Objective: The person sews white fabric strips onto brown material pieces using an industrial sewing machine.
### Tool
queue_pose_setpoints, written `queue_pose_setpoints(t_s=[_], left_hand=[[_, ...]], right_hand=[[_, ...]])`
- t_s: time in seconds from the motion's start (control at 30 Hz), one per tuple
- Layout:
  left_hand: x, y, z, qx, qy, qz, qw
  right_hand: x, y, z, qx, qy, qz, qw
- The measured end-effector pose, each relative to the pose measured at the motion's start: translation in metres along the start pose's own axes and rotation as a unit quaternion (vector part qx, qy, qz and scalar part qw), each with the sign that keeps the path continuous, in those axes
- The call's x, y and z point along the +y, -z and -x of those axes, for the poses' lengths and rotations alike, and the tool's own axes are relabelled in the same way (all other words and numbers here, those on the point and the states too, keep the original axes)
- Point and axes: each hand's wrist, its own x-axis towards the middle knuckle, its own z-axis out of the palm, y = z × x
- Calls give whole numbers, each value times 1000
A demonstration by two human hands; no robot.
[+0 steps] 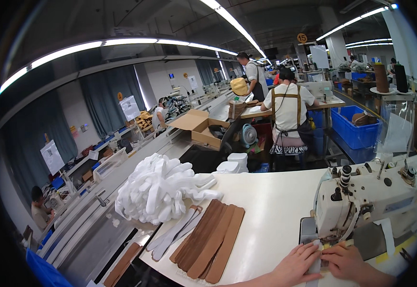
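My left hand [297, 264] and my right hand [345, 261] are close together in front of a white sewing machine [376, 193], just below its needle area. A pale fabric strip [317, 246] runs between them. My left fingers and thumb close on its left side; the bent fingers of my right hand grip its right side. My hands hide most of the strip. Left of them, brown strap-like pieces [211, 239] lie side by side on the white table [270, 205]. Beside these are a few grey strips [177, 234] and a big heap of white bands [156, 189].
A conveyor-like rail [79, 222] runs along the table's left side. Past the far edge are stacked white containers [232, 165], an open cardboard box [203, 130] and a seated person [287, 107]. A blue bin [354, 126] and thread cones [381, 79] are at the right.
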Motion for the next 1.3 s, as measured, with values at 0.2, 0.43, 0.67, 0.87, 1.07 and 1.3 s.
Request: queue_pose_setpoints(t_s=[0.2, 0.43, 0.67, 0.87, 1.07, 1.3], left_hand=[[2, 2, 1, -6, 1, -8, 1000], [3, 1, 3, -6, -2, -15, 1000], [5, 5, 0, -23, 13, -9, 1000], [7, 10, -1, -33, 13, -6, 999], [8, 14, -1, -43, 12, -6, 999], [9, 14, 2, -43, 4, -7, 999]], right_hand=[[1, -1, 1, -22, 9, 22, 999], [-4, 0, 2, -18, -4, 19, 1000], [1, 2, 0, -29, -9, 9, 999], [8, 2, 1, -31, 23, -9, 999], [6, 4, -3, -34, 15, -12, 999], [9, -1, 10, -77, -22, -16, 997]])
